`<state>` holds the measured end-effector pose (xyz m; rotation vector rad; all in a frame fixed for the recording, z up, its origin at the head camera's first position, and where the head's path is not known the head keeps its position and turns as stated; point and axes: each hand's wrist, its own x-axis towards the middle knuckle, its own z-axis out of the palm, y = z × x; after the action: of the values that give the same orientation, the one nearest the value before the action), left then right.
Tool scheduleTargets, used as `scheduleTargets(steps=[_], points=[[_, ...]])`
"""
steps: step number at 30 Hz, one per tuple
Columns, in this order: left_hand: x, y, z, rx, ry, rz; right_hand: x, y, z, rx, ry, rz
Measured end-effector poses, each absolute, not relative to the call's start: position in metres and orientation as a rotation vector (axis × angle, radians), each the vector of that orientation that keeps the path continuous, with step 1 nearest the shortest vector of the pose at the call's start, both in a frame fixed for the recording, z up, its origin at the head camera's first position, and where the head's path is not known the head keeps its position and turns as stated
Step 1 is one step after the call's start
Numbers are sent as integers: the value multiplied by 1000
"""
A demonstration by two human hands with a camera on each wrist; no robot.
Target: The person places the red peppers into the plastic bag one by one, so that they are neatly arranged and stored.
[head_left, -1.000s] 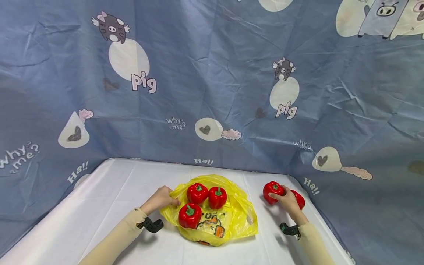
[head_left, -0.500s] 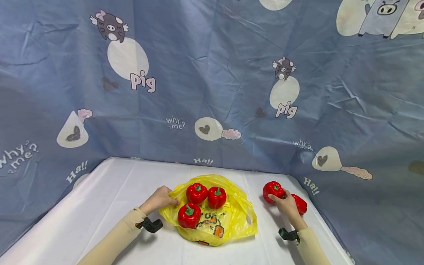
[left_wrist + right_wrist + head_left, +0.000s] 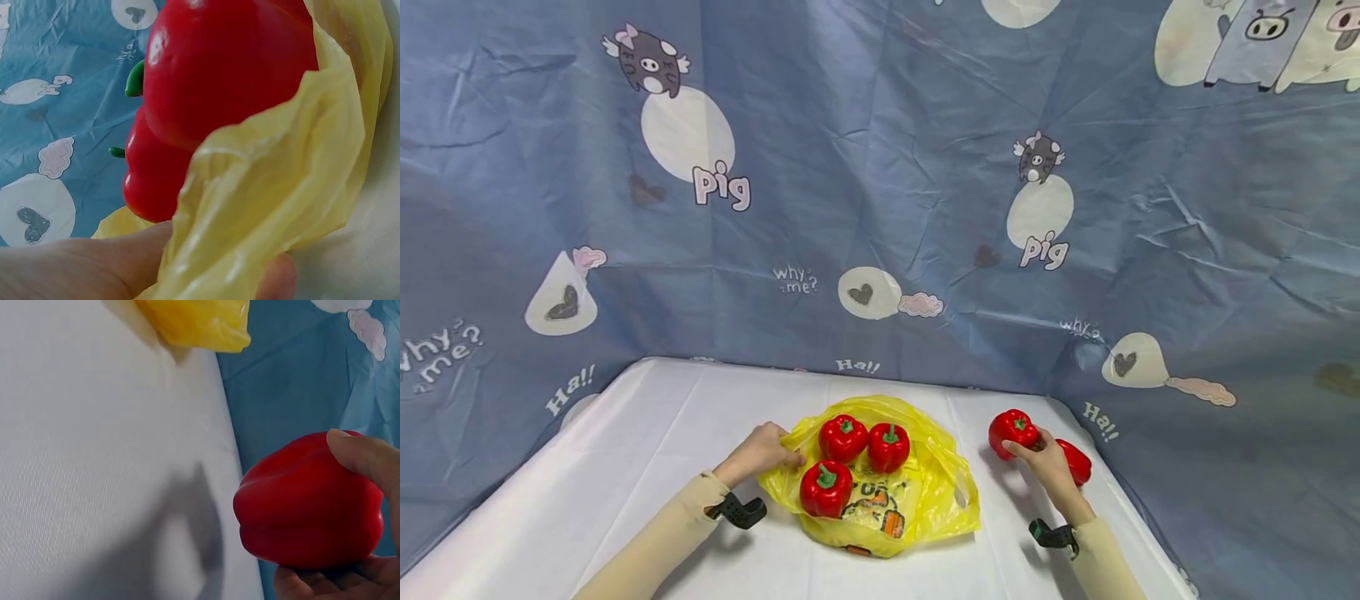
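In the head view, a yellow plastic bag (image 3: 934,500) lies spread on the table with its mouth wide. Three red bell peppers sit in it: a front one (image 3: 826,489), a back one (image 3: 842,438) and a right one (image 3: 889,447). My left hand (image 3: 762,454) pinches the bag's left rim; the left wrist view shows the plastic between thumb and fingers. My right hand (image 3: 1043,460) grips another red bell pepper (image 3: 309,503) at the table's right side, thumb on one side and fingers on the other. Partly behind that hand lies one more red pepper (image 3: 1077,463).
A white cloth covers the table (image 3: 647,450). Behind it and along its sides hangs a blue curtain (image 3: 880,208) with pig prints. The pepper at the right lies near the table's right edge.
The pepper beside my right hand has shifted slightly toward the front and shows more. My right hand keeps its grip, and my left hand stays on the bag's rim.
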<state>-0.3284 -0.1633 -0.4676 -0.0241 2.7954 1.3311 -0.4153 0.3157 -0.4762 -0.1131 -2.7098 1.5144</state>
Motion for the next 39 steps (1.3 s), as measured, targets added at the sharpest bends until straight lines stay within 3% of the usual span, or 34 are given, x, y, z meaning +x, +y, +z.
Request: scheduleTargets(steps=[25,39], points=[[-328,-163,-468,-5,2787,1336,-369,262,-433,186,-2655,1614],[-327,-163,-465,-13,2797,1323,-343,199,-439,401,-2663,1768]])
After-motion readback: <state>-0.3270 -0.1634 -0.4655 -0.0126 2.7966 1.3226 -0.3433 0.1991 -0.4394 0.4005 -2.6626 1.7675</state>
